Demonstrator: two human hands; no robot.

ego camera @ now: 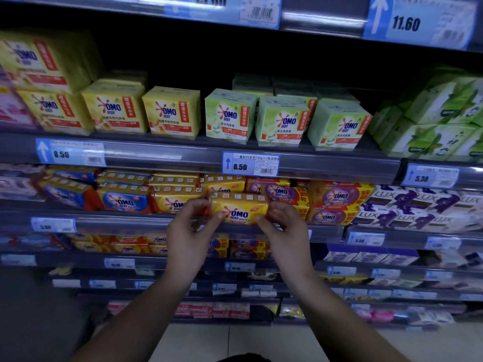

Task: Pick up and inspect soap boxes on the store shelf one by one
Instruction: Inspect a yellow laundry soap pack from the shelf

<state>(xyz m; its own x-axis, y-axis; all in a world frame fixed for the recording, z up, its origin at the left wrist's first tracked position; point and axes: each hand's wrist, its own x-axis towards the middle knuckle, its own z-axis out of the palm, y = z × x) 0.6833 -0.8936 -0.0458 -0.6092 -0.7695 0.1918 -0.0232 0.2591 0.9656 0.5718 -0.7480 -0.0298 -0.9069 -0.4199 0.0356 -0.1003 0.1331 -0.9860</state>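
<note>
On my feed, a dim store aisle: grey metal shelves (162, 152) run across the view in tiers, with blue-and-white price tags (251, 163) clipped to their front rails and pale floor tiles (198, 340) below. On the upper tier, left to right, stand yellow cartons (171, 112), then pale green cartons (230, 114), then leaf-printed green packs (428, 137) at the far right. The tier beneath carries blue-and-orange bars (122, 198) at left, purple-and-orange packs (337, 197) right of centre and white-and-purple boxes (407, 205) at the edge. Just in front of that tier, near its rail, I hold the soap box (239, 209) level. It has a yellow wrapper, a red splash logo with blue letters facing me, and a row of small pale squares along its top. My left hand (188, 231) pinches its left end and my right hand (285, 226) its right end, fingers curled round the corners, thumbs on the lower front edge.
</note>
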